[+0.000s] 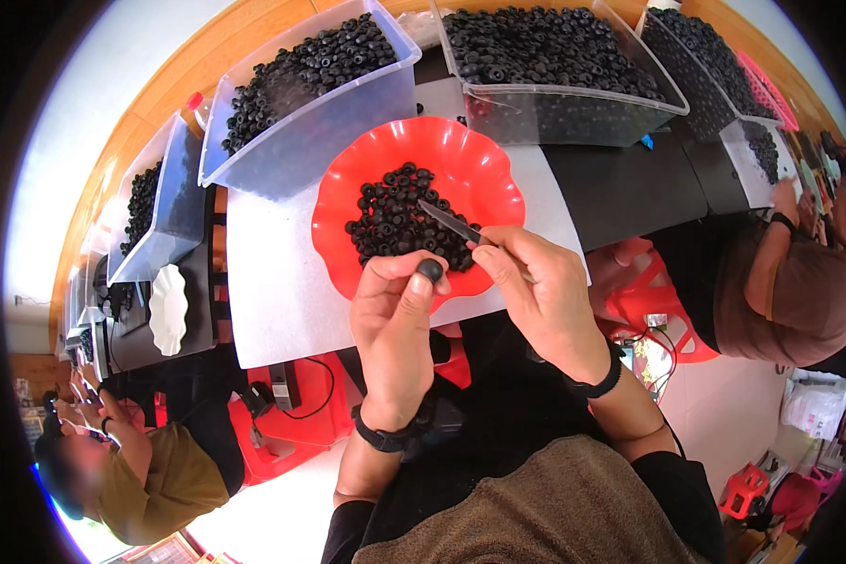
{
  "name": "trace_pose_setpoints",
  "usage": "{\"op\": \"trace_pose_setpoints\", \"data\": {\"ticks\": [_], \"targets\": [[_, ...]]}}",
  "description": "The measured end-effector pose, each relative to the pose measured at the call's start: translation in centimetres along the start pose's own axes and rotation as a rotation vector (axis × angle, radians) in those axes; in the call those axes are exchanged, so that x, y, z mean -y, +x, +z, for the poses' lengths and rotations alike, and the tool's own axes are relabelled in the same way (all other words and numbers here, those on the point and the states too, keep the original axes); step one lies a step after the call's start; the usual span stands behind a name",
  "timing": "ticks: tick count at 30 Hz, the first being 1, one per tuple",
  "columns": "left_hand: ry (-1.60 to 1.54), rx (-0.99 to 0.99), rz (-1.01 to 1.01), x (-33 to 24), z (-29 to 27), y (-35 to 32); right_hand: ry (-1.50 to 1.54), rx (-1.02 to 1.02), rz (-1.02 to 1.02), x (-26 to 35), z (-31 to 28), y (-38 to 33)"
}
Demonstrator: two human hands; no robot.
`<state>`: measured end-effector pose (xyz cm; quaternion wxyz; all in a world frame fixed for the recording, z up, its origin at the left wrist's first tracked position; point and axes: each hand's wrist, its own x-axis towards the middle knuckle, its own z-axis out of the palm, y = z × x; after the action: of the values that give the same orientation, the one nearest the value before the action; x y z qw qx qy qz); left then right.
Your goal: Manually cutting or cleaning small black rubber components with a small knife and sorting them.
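Between thumb and fingers, my left hand (395, 320) pinches one small round black part (430, 270) over the near rim of a red wavy-edged bowl (475, 169). My right hand (540, 287) grips a small knife (451, 222), its blade pointing up and left across the bowl. The blade is apart from the pinched part. Many loose black parts (385, 211), some with holes showing, lie heaped inside the bowl. The knife's handle is mostly hidden in my right hand.
Behind the bowl stand a bluish clear bin (320, 122) and another clear bin (573, 113), both full of black parts. A white sheet (282, 310) covers the table under the bowl. People sit at the left (174, 470) and right (790, 282), near red stools (291, 423).
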<state>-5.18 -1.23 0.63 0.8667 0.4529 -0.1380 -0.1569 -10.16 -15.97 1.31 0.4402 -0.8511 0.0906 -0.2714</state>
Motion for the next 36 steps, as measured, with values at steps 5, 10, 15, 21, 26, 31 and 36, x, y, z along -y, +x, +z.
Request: {"op": "trace_pose_setpoints", "data": {"ticks": [5, 10, 15, 21, 26, 31, 36], "targets": [[-0.116, 0.004, -0.082, 0.2, -0.5, 0.4, 0.503, 0.147, 0.136, 1.1, -0.1, 0.2], [-0.110, 0.037, -0.186, 0.2, 0.6, 0.2, 0.746, 0.202, 0.184, 1.3, 0.2, 0.3], [-0.106, 0.059, -0.267, -1.5, 1.4, 1.1, 0.979, 0.276, 0.342, 2.0, -0.9, 0.7], [0.057, 0.149, -0.129, -5.9, 0.4, 8.5, 0.820, 0.229, 0.397, 0.4, -2.4, 0.4], [0.356, 0.085, -0.003, -10.5, -0.1, 18.2, 0.775, 0.240, 0.367, 0.6, -2.4, -0.5], [0.812, 0.217, -0.097, -8.3, -1.0, 17.0, 0.680, 0.172, 0.388, -0.5, -3.4, -1.0], [1.187, 0.557, -0.261, -2.9, -3.0, 14.6, 0.757, 0.183, 0.456, -0.9, -3.4, -1.6]]}}
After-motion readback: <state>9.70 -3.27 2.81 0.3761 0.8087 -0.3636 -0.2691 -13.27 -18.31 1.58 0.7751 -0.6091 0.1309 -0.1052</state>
